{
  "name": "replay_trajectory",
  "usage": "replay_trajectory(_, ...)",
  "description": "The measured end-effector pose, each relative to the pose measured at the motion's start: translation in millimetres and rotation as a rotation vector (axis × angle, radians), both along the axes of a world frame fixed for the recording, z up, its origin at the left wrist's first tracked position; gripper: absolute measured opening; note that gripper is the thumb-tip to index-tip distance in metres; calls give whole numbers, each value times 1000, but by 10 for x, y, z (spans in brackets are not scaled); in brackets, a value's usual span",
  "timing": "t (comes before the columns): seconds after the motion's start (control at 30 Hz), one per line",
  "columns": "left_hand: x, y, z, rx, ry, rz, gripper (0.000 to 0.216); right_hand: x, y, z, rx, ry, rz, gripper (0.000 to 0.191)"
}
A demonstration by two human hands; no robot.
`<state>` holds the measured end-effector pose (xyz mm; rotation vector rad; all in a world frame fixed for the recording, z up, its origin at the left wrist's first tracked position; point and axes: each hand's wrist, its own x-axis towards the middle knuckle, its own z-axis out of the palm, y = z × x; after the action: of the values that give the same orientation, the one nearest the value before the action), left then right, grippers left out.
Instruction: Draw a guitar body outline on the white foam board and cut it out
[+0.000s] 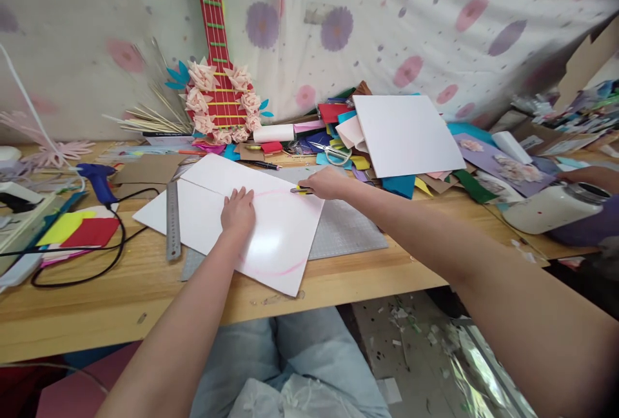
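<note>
A white board (271, 237) with a faint pink curved line drawn on it lies on a grey cutting mat (348, 231) on the wooden table (120, 289). My left hand (238, 210) rests flat on the board, fingers stretched out, pressing it down. My right hand (325, 183) is closed on a small yellow-and-black cutter (300, 190), its tip on the board's far right edge where the pink line starts.
A metal ruler (173, 219) lies left of the board, and a blue glue gun (98, 180) with a black cable beyond it. Coloured paper, scissors (333, 151), another white sheet (406, 134) and a paper guitar (220, 92) crowd the back. A white jar (551, 206) lies at right.
</note>
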<state>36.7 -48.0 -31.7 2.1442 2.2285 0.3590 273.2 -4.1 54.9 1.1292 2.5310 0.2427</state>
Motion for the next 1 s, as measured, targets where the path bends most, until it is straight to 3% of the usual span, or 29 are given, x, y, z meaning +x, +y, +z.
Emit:
replay_trajectory(0.2,10,-40,79,33,74,74,48,-142,211,-45,27,77,3,40)
replay_trajectory(0.33,78,103,145,48,101,-67,49,-303,311,-59,44,87,-24,40)
replay_trajectory(0.43,137,197,120,-49,76,-154,52,-352,352,-78,25,88,-37,42)
replay_trajectory(0.6,152,224,45,-127,50,-142,56,-333,364,-106,-12,86,-25,43)
replay_trajectory(1.0,171,235,52,-151,82,-117,56,-208,358,-166,4,87,-3,38)
